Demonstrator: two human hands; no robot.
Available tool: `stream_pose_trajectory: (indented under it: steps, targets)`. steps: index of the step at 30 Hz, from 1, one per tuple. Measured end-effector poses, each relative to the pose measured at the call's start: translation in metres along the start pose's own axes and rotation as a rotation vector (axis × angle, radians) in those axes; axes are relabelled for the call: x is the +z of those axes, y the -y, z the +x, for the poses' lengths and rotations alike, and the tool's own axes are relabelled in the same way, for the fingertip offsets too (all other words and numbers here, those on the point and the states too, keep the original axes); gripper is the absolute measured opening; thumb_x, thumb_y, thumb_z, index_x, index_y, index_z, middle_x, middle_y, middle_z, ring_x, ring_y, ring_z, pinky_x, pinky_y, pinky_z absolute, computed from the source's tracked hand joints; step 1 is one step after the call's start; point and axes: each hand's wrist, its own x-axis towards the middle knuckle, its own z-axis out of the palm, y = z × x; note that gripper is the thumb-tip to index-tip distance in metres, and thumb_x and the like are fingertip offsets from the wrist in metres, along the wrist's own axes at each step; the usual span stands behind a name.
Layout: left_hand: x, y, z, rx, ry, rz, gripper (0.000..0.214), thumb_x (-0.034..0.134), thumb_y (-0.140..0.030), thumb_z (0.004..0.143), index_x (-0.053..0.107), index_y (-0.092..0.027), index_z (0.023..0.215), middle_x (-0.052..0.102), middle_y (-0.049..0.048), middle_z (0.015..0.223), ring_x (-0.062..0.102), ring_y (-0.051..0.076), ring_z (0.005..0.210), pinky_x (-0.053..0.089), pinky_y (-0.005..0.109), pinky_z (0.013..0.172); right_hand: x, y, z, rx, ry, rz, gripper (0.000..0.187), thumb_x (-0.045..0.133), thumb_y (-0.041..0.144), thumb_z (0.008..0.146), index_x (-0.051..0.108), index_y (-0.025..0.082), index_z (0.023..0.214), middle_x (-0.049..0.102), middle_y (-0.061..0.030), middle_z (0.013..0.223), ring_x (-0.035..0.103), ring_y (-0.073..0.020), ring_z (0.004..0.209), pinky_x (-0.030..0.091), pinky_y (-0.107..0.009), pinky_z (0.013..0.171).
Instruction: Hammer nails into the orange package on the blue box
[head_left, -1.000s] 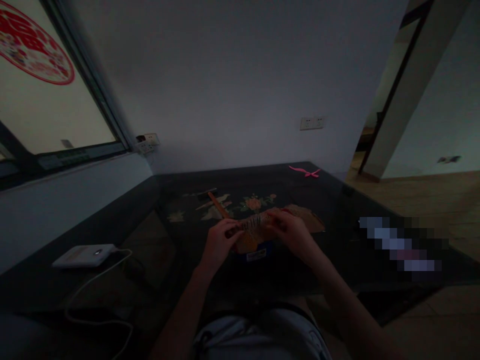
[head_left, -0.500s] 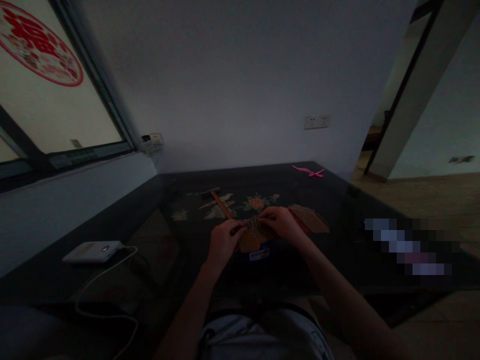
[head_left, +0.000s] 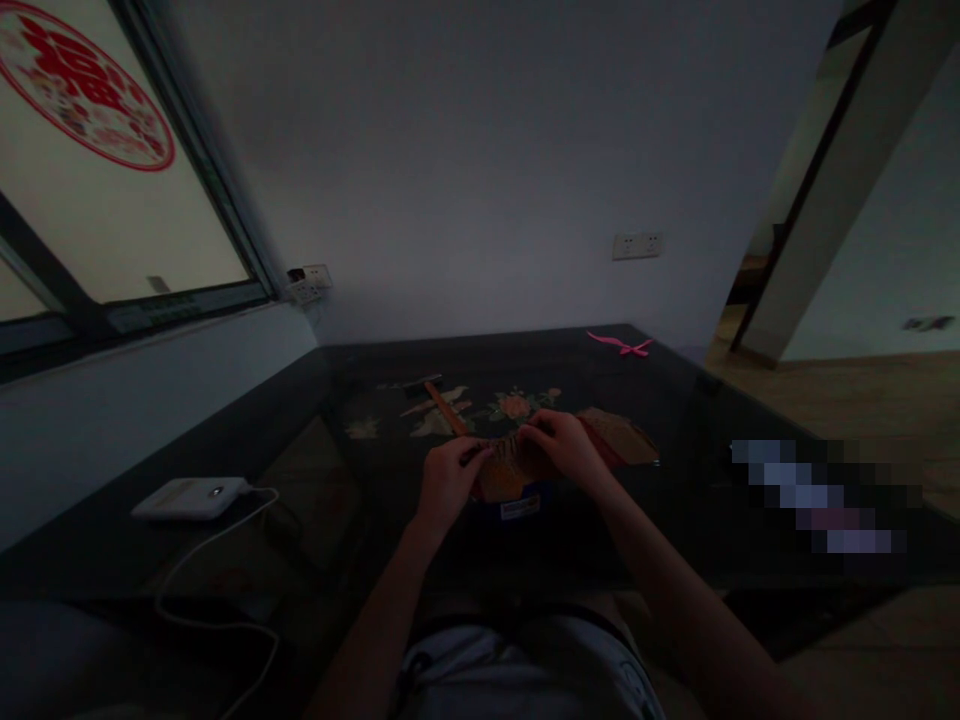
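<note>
In dim light a brownish folded paper piece [head_left: 517, 462] with dark stripes lies on a dark glass table [head_left: 675, 500], over a small blue box [head_left: 517, 505]. My left hand [head_left: 448, 480] is closed on the piece's left end, around a dark stick-like part. My right hand [head_left: 564, 447] presses down on its top right with bent fingers. More brown paper [head_left: 622, 437] spreads out to the right of that hand. A brown strip [head_left: 444, 408] lies just beyond my left hand.
Flower-pattern cutouts [head_left: 514, 405] lie further back on the table and a pink ribbon [head_left: 621, 345] lies near the far edge. A white device [head_left: 191, 497] with a cable sits at the left. There is a window at left and a doorway at right.
Both hands have stayed on the paper piece; the right hand's fingers shifted slightly left over it. The view drifted a little.
</note>
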Motion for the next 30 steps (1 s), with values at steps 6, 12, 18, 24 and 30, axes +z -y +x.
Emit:
stream_pose_trajectory:
  steps: [6,12,18,24,30]
  targets:
    - [-0.003,0.005,0.002,-0.11,-0.089,-0.235,0.022,0.063,-0.037,0.081,0.07,-0.017,0.077,0.074,0.0048,0.081,0.07,0.02,0.075,0.057,0.029,0.069,0.008,-0.003,-0.003,0.031,-0.007,-0.049,0.019,0.059,0.03,0.094,0.064,0.015,0.105,0.068,-0.0047,0.101,0.066,-0.0174,0.082,0.056,-0.037,0.073]
    - [-0.044,0.057,0.016,-0.221,-0.135,0.001,0.028,0.056,-0.039,0.084,0.068,-0.015,0.088,0.074,0.0063,0.087,0.07,0.02,0.081,0.055,0.028,0.076,0.009,-0.001,-0.004,0.046,-0.022,-0.026,0.019,0.059,0.03,0.094,0.064,0.015,0.105,0.068,-0.0047,0.101,0.066,-0.0174,0.082,0.056,-0.037,0.073]
    - [-0.112,0.129,0.023,-0.381,0.11,0.489,0.011,0.061,-0.024,0.072,0.066,-0.018,0.065,0.073,0.005,0.074,0.068,0.022,0.076,0.049,0.027,0.07,0.005,0.0,-0.006,0.025,-0.073,0.087,0.018,0.059,0.03,0.094,0.065,0.014,0.1,0.068,-0.0027,0.093,0.066,-0.0154,0.075,0.056,-0.034,0.068]
    - [-0.134,0.164,0.01,-0.468,0.187,0.56,0.009,0.063,-0.022,0.064,0.063,-0.02,0.056,0.071,0.0038,0.066,0.067,0.02,0.067,0.043,0.023,0.059,-0.002,0.016,-0.015,-0.008,-0.215,0.188,0.019,0.058,0.031,0.094,0.066,0.014,0.088,0.07,-0.0014,0.085,0.068,-0.0159,0.076,0.055,-0.035,0.072]
    - [-0.132,0.18,0.004,-0.473,0.169,0.528,0.006,0.062,-0.023,0.07,0.066,-0.02,0.07,0.073,0.0044,0.076,0.067,0.019,0.073,0.046,0.023,0.062,0.001,0.075,-0.048,-0.125,-0.177,0.22,0.026,0.047,0.026,0.097,0.072,0.02,0.093,0.077,-0.0059,0.093,0.071,-0.0211,0.091,0.053,-0.032,0.079]
